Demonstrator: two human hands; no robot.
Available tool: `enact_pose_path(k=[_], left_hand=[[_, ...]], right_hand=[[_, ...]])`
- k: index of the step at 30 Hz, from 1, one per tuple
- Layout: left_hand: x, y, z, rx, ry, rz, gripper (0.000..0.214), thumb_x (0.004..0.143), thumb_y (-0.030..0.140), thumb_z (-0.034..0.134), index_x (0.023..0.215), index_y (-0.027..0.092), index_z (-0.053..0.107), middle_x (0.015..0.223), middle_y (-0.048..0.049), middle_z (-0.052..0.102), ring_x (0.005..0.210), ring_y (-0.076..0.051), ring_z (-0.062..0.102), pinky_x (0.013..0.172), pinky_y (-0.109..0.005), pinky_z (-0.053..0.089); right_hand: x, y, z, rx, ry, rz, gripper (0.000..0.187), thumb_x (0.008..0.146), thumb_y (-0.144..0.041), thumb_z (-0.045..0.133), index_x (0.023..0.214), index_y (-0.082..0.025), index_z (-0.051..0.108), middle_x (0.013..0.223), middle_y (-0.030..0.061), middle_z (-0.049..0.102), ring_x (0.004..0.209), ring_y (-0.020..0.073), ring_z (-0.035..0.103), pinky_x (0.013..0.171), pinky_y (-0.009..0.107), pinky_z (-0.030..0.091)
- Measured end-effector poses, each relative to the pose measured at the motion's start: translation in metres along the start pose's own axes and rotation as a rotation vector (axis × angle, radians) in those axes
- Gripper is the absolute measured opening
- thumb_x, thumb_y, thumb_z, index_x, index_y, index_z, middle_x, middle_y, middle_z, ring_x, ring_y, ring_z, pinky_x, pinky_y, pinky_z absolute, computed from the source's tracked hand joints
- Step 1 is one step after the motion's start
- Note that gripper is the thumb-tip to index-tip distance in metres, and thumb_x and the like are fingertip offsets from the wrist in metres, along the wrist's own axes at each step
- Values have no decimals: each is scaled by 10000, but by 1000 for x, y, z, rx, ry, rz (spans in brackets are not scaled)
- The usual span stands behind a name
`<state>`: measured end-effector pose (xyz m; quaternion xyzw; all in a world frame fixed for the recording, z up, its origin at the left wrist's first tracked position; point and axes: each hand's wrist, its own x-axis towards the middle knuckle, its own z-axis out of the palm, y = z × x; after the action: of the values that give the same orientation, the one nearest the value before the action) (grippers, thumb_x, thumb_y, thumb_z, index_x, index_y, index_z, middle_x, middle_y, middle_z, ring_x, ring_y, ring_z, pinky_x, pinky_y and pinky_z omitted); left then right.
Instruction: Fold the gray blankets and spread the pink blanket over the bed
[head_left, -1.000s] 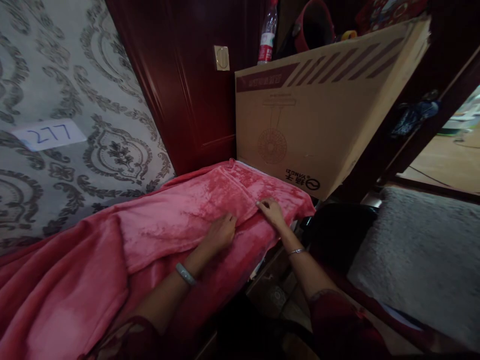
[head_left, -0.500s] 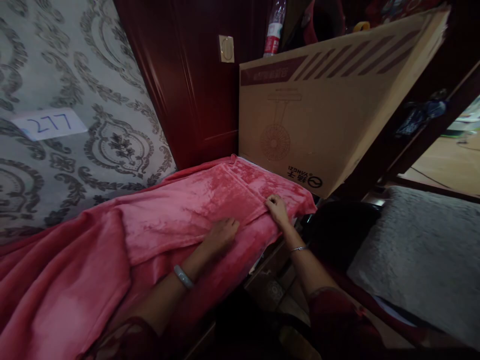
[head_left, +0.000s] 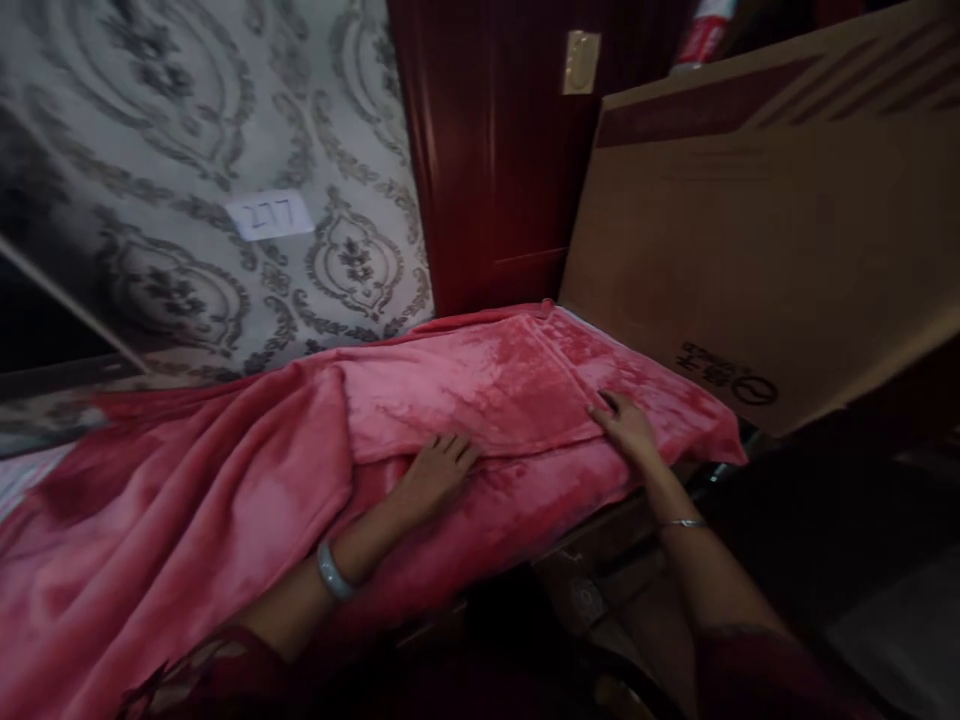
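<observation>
A pink plush blanket lies spread over a raised surface, with one layer folded back over the other. My left hand rests flat on the blanket at the folded layer's front edge, fingers stretched out. My right hand lies on the blanket near the fold's right corner, fingers extended and touching the fabric. A pale bangle is on my left wrist and a thin bracelet on my right.
A large cardboard box leans at the blanket's right end. Behind stand a dark red wooden door and patterned wallpaper bearing a paper label "277". A bottle pokes up behind the box. Dark floor lies below right.
The view has swung left, so the box and hands sit further right. My hands have spread apart a little along the fold, both still resting on the blanket.
</observation>
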<state>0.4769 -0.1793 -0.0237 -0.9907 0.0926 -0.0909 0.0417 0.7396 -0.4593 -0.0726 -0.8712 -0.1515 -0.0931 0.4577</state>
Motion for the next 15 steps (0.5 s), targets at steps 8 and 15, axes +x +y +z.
enact_pose_path(k=[8,15], left_hand=[[-128,-36,-38,47,148,-445,403,922,254,550,1305,148,615,1390,-197,570,1291,-353,498,1069,-533,411],[-199,-42,-41,141,88,-768,620,821,233,609,1418,107,501,1435,-230,515,1286,-391,505,1002,-522,465]], right_hand=[[5,-4,-11,-110,-137,92,624,769,-450,704,1313,-148,661,1129,204,709,906,331,664,788,441,503],[9,-28,-11,-27,18,3,465,833,-313,592,1265,-188,709,1035,164,730,791,266,671,687,397,517]])
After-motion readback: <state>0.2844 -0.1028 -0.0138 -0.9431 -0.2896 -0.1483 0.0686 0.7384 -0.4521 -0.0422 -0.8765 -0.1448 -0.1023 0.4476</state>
